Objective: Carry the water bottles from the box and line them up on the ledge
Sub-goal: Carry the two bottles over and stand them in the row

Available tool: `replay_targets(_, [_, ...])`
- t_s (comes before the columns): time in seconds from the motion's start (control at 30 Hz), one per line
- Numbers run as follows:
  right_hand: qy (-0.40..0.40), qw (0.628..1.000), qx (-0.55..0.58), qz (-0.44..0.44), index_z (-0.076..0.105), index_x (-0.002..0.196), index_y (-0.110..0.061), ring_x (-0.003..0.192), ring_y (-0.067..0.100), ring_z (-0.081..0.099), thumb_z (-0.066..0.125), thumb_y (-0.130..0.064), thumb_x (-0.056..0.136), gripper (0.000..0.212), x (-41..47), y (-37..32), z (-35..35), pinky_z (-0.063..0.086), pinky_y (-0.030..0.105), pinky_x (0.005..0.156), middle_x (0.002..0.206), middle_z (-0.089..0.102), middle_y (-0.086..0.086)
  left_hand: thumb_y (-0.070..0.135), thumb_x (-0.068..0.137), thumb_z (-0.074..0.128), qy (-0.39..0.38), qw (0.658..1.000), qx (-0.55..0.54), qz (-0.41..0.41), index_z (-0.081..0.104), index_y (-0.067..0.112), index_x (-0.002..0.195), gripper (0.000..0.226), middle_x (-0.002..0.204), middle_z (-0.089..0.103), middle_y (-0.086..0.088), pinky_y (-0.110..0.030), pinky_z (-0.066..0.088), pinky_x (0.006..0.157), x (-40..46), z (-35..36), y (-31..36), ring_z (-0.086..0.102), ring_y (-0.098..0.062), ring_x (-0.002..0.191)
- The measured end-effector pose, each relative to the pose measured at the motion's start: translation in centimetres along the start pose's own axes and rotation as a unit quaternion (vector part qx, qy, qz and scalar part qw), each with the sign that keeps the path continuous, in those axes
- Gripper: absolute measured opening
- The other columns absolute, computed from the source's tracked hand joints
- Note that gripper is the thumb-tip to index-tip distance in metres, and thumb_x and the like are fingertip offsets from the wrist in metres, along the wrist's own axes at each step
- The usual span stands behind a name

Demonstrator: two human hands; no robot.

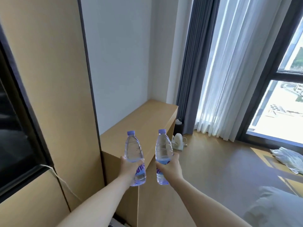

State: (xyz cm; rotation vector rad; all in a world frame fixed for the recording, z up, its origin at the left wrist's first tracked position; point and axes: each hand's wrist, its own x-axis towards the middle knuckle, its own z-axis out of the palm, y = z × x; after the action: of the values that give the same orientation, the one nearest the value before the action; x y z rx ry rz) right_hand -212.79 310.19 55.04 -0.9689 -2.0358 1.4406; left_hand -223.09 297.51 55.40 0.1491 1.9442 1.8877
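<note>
I hold two clear water bottles with purple caps, both upright in front of me. My left hand [130, 166] grips the left bottle [133, 147] around its labelled middle. My right hand [170, 164] grips the right bottle [163, 146] the same way. Both bottles hang in the air over the near end of the light wooden ledge [147, 118], which runs away from me along the white wall. The ledge top is bare. The box is out of view.
A tall wooden panel [49, 79] and a dark screen [13, 128] stand at left, with a white cable [64, 181] below. Grey curtains [195, 71] and a window [282, 99] fill the right. A small white appliance [177, 141] and bedding [288, 158] lie on the floor.
</note>
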Motion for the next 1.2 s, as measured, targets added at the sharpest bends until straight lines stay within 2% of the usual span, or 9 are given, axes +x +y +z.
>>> replay_targets(0.23, [-0.089,0.996,-0.008,0.020,0.031,0.113,-0.023,0.098,0.020,0.062,0.079,-0.027,0.075,0.061,15.2,-1.4,6.4,0.055,0.036,0.081,0.106,0.056,0.001,0.013,0.075,0.079,-0.014,0.999,-0.008,-0.030,0.054,0.009,0.108,0.042,0.096,0.069,-0.015,-0.031,0.054,0.066,15.6,1.2,1.2,0.069,-0.026,0.083])
replay_targets(0.33, [-0.122,0.992,-0.002,0.020,0.034,0.110,-0.027,0.092,0.017,0.063,0.079,-0.025,0.072,0.059,20.2,-2.3,8.8,0.057,0.033,0.076,0.103,0.057,0.000,0.011,0.074,0.079,-0.004,1.000,0.006,-0.016,0.055,0.018,0.098,0.035,0.087,0.069,-0.006,-0.028,0.054,0.063,20.7,1.3,2.3,0.069,-0.017,0.076])
replay_targets(0.43, [-0.161,0.987,-0.010,0.027,0.035,0.105,-0.030,0.090,0.015,0.063,0.077,-0.021,0.070,0.055,24.2,-2.5,11.2,0.053,0.027,0.066,0.102,0.057,-0.001,0.014,0.072,0.080,0.008,0.999,0.033,-0.020,0.052,0.020,0.105,0.043,0.096,0.068,-0.006,-0.031,0.056,0.070,24.4,0.9,2.5,0.070,-0.019,0.084])
replay_targets(0.5, [-0.184,0.982,-0.015,0.032,0.035,0.103,-0.031,0.091,0.014,0.060,0.075,-0.019,0.069,0.054,26.7,-2.5,13.0,0.050,0.025,0.065,0.103,0.056,-0.002,0.013,0.070,0.077,0.012,0.999,0.041,-0.012,0.057,0.021,0.094,0.033,0.085,0.069,-0.003,-0.027,0.055,0.061,26.8,0.3,2.5,0.070,-0.013,0.071])
replay_targets(0.63, [-0.243,0.968,-0.063,0.030,0.031,0.112,-0.033,0.108,0.021,0.051,0.074,-0.020,0.070,0.061,32.0,-1.8,17.0,0.050,0.035,0.084,0.107,0.050,-0.007,0.009,0.067,0.068,0.021,0.997,0.070,0.005,0.061,0.011,0.086,0.020,0.072,0.062,-0.005,-0.029,0.051,0.062,31.1,-0.5,1.8,0.063,-0.019,0.067])
replay_targets(0.73, [-0.280,0.954,-0.100,0.026,0.032,0.114,-0.035,0.113,0.020,0.038,0.070,-0.022,0.071,0.059,35.5,-1.4,20.2,0.044,0.037,0.088,0.111,0.038,-0.006,0.008,0.068,0.063,0.061,0.996,0.064,0.011,0.058,0.009,0.076,0.010,0.067,0.057,-0.005,-0.030,0.046,0.059,33.7,-0.8,0.8,0.057,-0.017,0.062])
replay_targets(0.83, [-0.315,0.942,-0.116,0.021,0.030,0.111,-0.038,0.113,0.018,0.026,0.069,-0.024,0.073,0.056,38.6,-1.6,22.9,0.037,0.035,0.083,0.115,0.027,-0.002,0.023,0.057,0.063,0.149,0.987,0.055,-0.006,0.053,0.016,0.073,0.019,0.063,0.053,0.001,-0.027,0.041,0.056,36.0,-0.8,0.6,0.051,-0.016,0.059])
replay_targets(1.0, [-0.389,0.902,-0.177,-0.059,0.040,0.120,-0.029,0.113,0.022,0.044,0.073,-0.032,0.069,0.061,43.4,-2.3,26.5,0.045,0.039,0.093,0.108,0.051,-0.004,0.029,0.065,0.050,0.224,0.974,0.026,-0.010,0.045,0.014,0.065,0.016,0.057,0.044,-0.006,-0.031,0.031,0.055,38.7,-0.9,0.2,0.036,-0.018,0.054])
replay_targets(1.2, [-0.456,0.862,-0.192,-0.114,0.046,0.094,-0.020,0.083,0.019,0.057,0.067,-0.025,0.063,0.038,45.5,-2.7,30.3,0.048,0.030,0.070,0.093,0.059,-0.001,0.015,0.067,0.051,0.336,0.941,0.013,-0.028,0.052,0.014,0.068,0.001,0.060,0.046,-0.009,-0.032,0.035,0.056,39.7,-1.4,-0.9,0.042,-0.019,0.056])
